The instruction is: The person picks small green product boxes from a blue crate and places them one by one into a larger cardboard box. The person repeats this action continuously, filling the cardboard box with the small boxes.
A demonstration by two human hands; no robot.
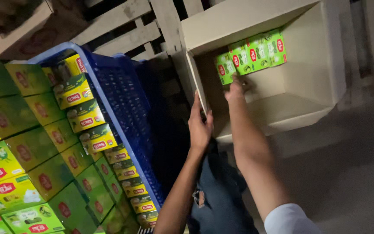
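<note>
Your right hand (235, 90) reaches deep into the open cardboard carton (325, 65), its fingers pressed against the lower edge of the row of green packets (251, 55); whether they are clamped on a packet or only touching it you cannot tell from here. The row holds three or so green packets side by side, standing against the carton's far inner wall near its upper corner, the rest of the carton's interior showing bare cardboard. Your left hand (200, 126) grips the carton's near wall, fingers together and curled over the edge. To your left, a blue plastic crate (126, 99) holds many green and yellow packets (85, 115) in tight rows, one line running along the crate's right-hand wall. A brown cardboard box (18, 30) sits beyond the crate's far corner. Wooden pallet slats (128, 26) lie behind the crate and carton. Your blue jeans (219, 195) show between your forearms.
</note>
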